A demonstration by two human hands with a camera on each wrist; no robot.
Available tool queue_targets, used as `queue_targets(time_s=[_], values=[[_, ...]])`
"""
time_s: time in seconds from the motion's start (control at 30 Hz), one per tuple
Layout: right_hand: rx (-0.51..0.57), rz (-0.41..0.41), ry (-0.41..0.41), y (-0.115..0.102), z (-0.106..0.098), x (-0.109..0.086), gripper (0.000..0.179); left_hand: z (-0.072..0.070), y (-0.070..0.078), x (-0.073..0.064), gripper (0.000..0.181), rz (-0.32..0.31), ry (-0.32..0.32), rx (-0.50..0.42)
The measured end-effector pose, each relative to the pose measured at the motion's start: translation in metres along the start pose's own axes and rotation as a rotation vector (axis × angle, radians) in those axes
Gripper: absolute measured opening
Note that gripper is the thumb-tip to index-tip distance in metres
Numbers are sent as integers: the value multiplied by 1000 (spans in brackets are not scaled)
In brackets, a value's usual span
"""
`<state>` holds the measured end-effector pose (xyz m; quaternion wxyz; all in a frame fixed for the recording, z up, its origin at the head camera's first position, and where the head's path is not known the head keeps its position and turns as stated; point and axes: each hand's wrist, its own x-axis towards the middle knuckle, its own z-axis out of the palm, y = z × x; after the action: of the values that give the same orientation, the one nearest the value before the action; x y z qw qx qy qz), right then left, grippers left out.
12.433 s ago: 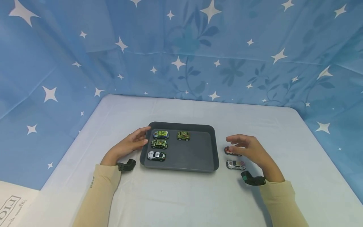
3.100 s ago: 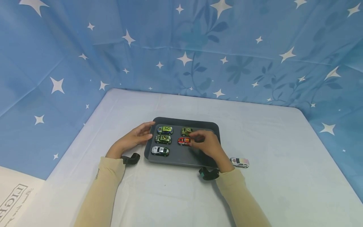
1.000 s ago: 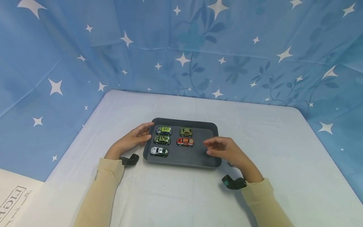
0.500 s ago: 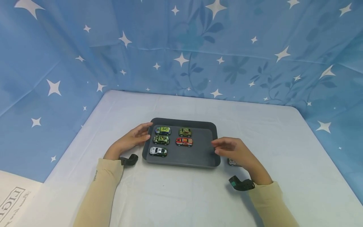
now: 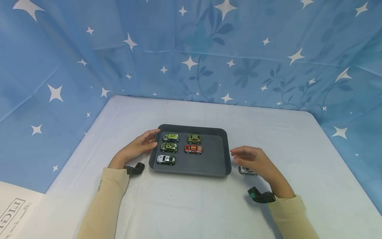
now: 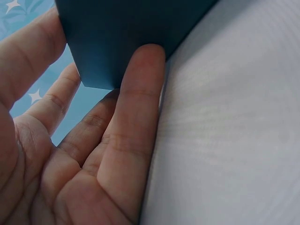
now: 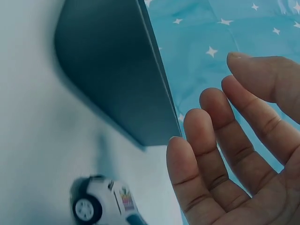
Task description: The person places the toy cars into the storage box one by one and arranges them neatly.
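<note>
A dark grey tray [image 5: 212, 159] lies on the table with several toy cars in two columns. Its left column has a yellow-green and blue car [image 5: 170, 138], a camouflage car [image 5: 168, 147] and a white car [image 5: 166, 160]. To their right stand an olive-green car [image 5: 194, 139] and a red car [image 5: 193, 149]. My left hand [image 5: 135, 149] touches the tray's left end, fingertips against its wall [image 6: 105, 42]. Just off the right end, my right hand [image 5: 253, 160] hovers with loosely bent, empty fingers. Below it, a silver-white car [image 5: 246, 171] stands on the table, partly hidden by the hand.
The white-covered table [image 5: 185, 205] extends around the tray. A blue curtain [image 5: 167, 39] with white stars hangs behind and beside it. Printed lettering [image 5: 12, 212] shows on a pale surface at the lower left. Each wrist wears a black camera band [image 5: 261, 196].
The red car went from the table into the tray below the olive-green car, and my right hand let it go. That hand has since drawn rightward off the tray. My left hand stays put.
</note>
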<state>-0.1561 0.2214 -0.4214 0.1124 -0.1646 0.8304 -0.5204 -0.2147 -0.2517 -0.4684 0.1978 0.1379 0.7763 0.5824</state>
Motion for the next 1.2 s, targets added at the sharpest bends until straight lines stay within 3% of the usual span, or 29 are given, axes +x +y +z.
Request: queue_targets(time_s=[0.53,0.9,1.2], values=[[-41,-50,42,11,-11,-8,30,0,0,0,69,4,-4,3],[-68,-84,26,19,-19,-11,29,0,1,-1,71,4,-7,3],[-122,-53,-31,22,-21,-11,27,0,-1,0,71,3,-5,-1]])
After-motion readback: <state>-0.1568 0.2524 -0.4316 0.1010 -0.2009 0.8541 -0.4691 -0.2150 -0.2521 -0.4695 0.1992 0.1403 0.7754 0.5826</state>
